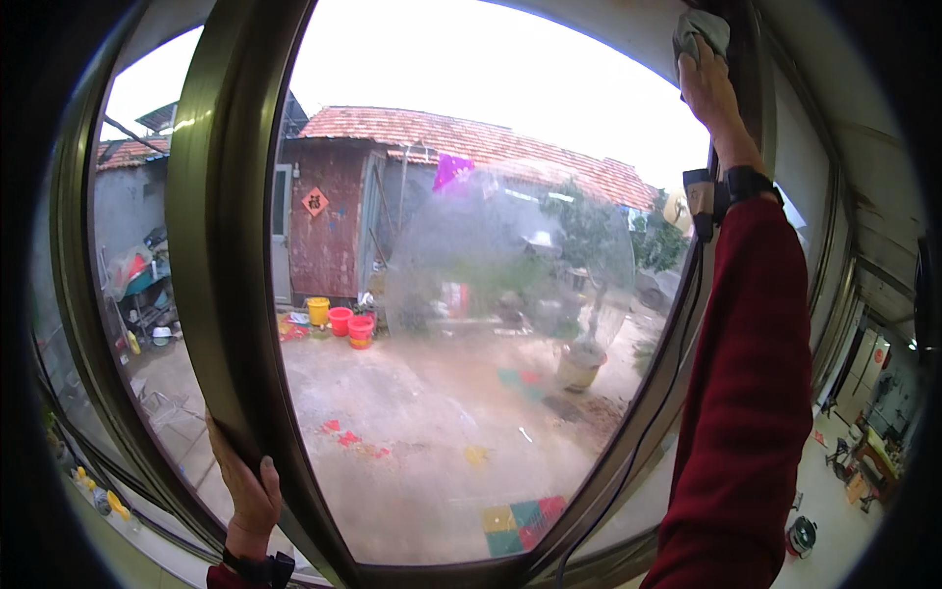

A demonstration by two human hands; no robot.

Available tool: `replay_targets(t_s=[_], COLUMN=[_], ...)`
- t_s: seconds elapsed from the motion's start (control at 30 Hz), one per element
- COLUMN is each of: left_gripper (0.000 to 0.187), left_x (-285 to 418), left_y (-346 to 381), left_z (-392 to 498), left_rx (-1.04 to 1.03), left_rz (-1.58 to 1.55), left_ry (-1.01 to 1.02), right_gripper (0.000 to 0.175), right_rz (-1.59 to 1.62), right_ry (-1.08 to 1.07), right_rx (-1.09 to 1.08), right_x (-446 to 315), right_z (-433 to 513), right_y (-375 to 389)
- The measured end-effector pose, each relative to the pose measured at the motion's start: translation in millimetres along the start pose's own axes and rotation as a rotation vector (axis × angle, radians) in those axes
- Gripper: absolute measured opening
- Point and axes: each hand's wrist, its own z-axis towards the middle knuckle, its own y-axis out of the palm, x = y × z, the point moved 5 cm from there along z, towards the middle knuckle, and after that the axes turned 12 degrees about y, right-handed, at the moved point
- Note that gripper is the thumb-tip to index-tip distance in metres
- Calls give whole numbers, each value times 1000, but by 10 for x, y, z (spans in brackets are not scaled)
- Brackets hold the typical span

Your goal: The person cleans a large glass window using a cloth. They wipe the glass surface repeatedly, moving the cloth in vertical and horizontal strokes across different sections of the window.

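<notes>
My right hand (710, 92) is raised to the upper right corner of a window and presses a grey-green cloth (703, 33) near the metal frame. My left hand (246, 482) grips the lower part of the upright metal window frame bar (221, 221), thumb on the near side and fingers along its left edge. Between my hands stands the large glass pane (471, 412), with a hazy, smeared patch around its middle. A strapped device (703, 202) with a black cable sits at my right wrist, and a dark band is on my left wrist.
The black cable (681, 368) hangs along the right side of the window frame. Through the glass show a yard with buckets (360, 331), a potted tree (581, 366) and a tiled-roof building. At lower left, a sill (147, 541) holds small yellow things. A room with furniture lies far right.
</notes>
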Motion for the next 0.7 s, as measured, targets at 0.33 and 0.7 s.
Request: replay_targets(t_s=[0.33,0.7], left_gripper=[76,72], left_x=[93,191], left_y=[-26,-26], left_z=[231,367], left_rx=[67,29], left_rz=[-31,2], left_ry=[30,60], right_gripper=[50,54], right_rz=[846,944], right_ry=[460,723], right_rx=[-93,-471], right_x=[-560,-1230], right_z=[-1774,-3892], right_y=[-1174,-2231])
